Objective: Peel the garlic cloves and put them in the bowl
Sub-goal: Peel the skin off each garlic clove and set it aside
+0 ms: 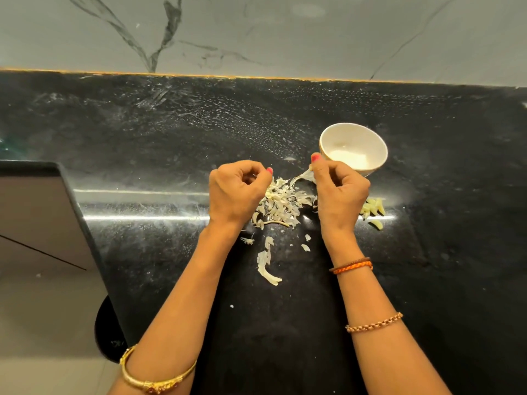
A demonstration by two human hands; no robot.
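My right hand (339,192) pinches a strip of garlic skin (302,175) between thumb and finger, just left of the white bowl (379,146). The bowl looks empty. My left hand (236,192) hovers with curled fingers over the heap of papery peels (281,205); whether it holds a clove I cannot tell. Several peeled pale-yellow cloves (373,210) lie on the black counter, partly hidden behind my right hand.
Loose peel pieces (266,265) lie nearer to me on the black stone counter (171,132). A marble wall (256,32) closes the back. At left the counter ends at an edge (74,201), with floor below.
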